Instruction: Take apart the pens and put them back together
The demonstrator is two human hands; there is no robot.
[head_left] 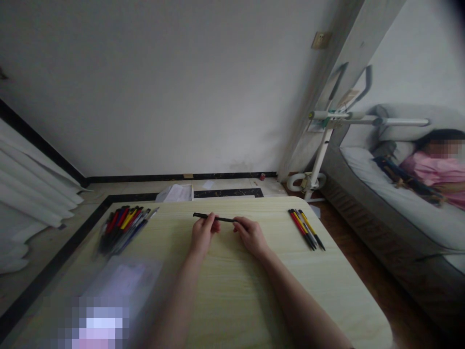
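Note:
A thin black pen (224,219) is held level above the pale wooden table (254,291), between both my hands. My left hand (203,233) pinches it near its left end. The pen's right end is in the closed fingers of my right hand (250,235). To the left lies a pile of several red, yellow, blue and black pens (121,228). To the right lie a few pens (305,229) side by side, red, yellow and black.
A clear plastic sheet or bag (123,281) lies on the table's near left. Beyond the table are papers (176,193) on the floor, a white stand (319,165), and a person lying on a grey bed (399,203) at the right.

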